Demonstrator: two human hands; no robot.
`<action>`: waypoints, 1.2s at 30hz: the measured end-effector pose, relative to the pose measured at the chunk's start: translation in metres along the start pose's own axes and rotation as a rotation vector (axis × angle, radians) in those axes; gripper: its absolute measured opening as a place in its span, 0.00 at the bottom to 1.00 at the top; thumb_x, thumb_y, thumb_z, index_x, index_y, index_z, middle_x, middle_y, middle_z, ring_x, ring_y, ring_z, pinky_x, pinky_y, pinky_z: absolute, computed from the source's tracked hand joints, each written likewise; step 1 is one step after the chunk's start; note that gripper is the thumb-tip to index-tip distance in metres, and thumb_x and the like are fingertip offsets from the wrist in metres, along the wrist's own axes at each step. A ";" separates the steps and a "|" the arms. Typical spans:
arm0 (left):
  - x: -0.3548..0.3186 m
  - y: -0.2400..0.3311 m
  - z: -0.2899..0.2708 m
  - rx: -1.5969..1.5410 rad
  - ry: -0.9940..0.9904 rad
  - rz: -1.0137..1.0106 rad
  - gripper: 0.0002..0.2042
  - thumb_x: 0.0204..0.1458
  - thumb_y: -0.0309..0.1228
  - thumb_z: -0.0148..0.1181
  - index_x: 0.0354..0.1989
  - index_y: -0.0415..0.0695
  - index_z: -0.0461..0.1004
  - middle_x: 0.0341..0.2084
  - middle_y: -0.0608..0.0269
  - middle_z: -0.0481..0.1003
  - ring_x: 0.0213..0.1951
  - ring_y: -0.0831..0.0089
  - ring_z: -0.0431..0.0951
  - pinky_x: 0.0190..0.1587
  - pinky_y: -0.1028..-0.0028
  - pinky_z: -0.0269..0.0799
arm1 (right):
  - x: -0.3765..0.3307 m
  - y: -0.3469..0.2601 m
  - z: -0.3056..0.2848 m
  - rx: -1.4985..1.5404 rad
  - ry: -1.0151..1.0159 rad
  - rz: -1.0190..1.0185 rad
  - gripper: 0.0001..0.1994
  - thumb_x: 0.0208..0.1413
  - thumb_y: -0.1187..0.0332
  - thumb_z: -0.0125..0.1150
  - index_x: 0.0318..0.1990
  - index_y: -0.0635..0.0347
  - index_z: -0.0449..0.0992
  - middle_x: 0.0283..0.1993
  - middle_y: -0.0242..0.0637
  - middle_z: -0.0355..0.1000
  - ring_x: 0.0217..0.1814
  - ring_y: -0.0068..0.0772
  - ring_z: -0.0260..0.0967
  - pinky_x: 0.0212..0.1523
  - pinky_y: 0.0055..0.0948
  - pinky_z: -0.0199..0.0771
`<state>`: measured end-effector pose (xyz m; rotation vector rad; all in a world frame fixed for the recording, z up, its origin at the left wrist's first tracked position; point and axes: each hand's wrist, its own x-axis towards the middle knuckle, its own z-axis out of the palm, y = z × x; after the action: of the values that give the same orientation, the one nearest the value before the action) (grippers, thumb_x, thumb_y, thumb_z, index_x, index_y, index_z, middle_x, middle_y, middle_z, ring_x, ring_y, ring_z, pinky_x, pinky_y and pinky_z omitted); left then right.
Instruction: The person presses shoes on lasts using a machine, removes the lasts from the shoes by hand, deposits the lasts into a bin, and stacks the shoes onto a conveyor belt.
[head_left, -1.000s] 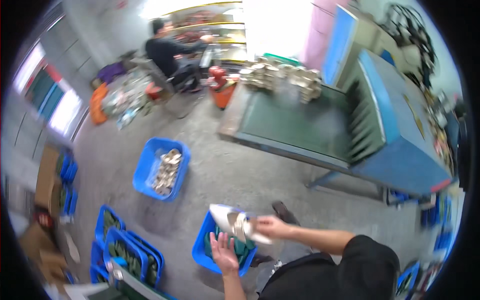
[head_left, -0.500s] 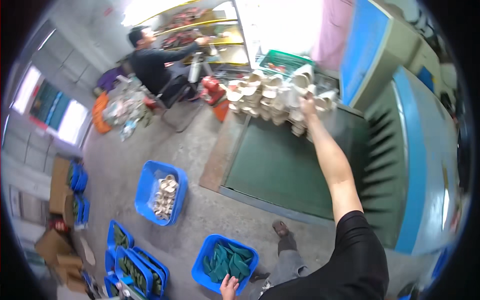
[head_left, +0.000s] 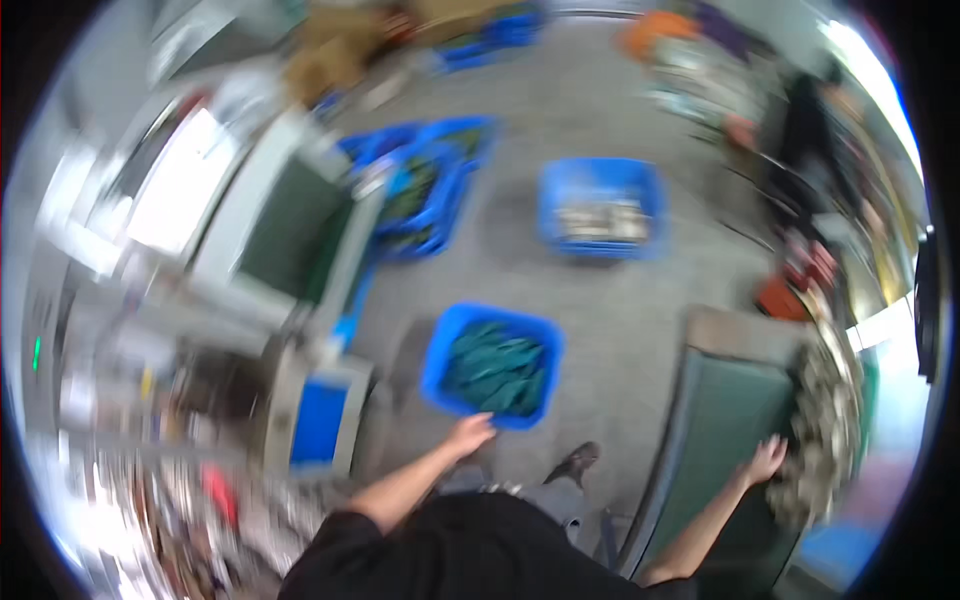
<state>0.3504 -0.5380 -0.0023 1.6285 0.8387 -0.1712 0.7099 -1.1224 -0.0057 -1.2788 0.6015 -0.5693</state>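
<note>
The pic is blurry, so small things can't be made out.

The left hand [head_left: 468, 436] is seen at approx. 6 o'clock, low in the middle. It is held at the near rim of a blue bin [head_left: 440, 350], touching it or just above it; which one can't be told. Its fingers look loosely bent, w/ nothing held. The bin is filled w/ dark green flat pieces [head_left: 497, 368].

The right hand [head_left: 766, 461] is seen at approx. 4 o'clock. Its fingers are spread apart and it is laid against a heap of pale grey-brown pieces [head_left: 828, 420] at the far end of a dark green table top [head_left: 720, 430]. Nothing is seen clamped in it.

A 2nd blue bin [head_left: 598, 205] w/ pale bits inside is found at approx. 1 o'clock, well apart from both hands. More blue bins [head_left: 425, 190] are stacked at approx. 11 o'clock. A dark shoe [head_left: 572, 466] is seen between the hands, on the grey floor [head_left: 620, 310].
</note>
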 end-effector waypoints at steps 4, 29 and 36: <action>-0.050 -0.041 -0.063 -0.217 0.128 -0.082 0.29 0.50 0.34 0.66 0.62 0.43 0.69 0.50 0.51 0.77 0.46 0.66 0.78 0.48 0.69 0.74 | -0.241 0.064 0.101 -0.267 -0.524 0.261 0.17 0.57 0.75 0.55 0.54 0.65 0.71 0.36 0.31 0.71 0.30 0.18 0.66 0.28 0.18 0.67; -0.319 -0.215 -0.443 -1.044 1.572 0.007 0.20 0.57 0.26 0.58 0.58 0.36 0.70 0.46 0.59 0.78 0.44 0.76 0.77 0.46 0.76 0.72 | -1.527 -0.144 0.370 0.251 -2.866 0.328 0.28 0.54 0.64 0.66 0.61 0.65 0.68 0.61 0.43 0.69 0.61 0.36 0.67 0.59 0.32 0.67; -0.347 -0.219 -0.508 -1.196 1.653 0.060 0.20 0.57 0.25 0.59 0.57 0.34 0.70 0.47 0.58 0.78 0.45 0.74 0.77 0.48 0.74 0.73 | -1.662 -0.095 0.370 -0.112 -2.753 -0.678 0.35 0.40 0.48 0.69 0.56 0.60 0.74 0.53 0.52 0.74 0.55 0.50 0.72 0.55 0.41 0.72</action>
<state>-0.2028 -0.2228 0.1405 0.3151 1.5717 1.6138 -0.2330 0.2626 0.3124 -1.1425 -2.0828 0.9518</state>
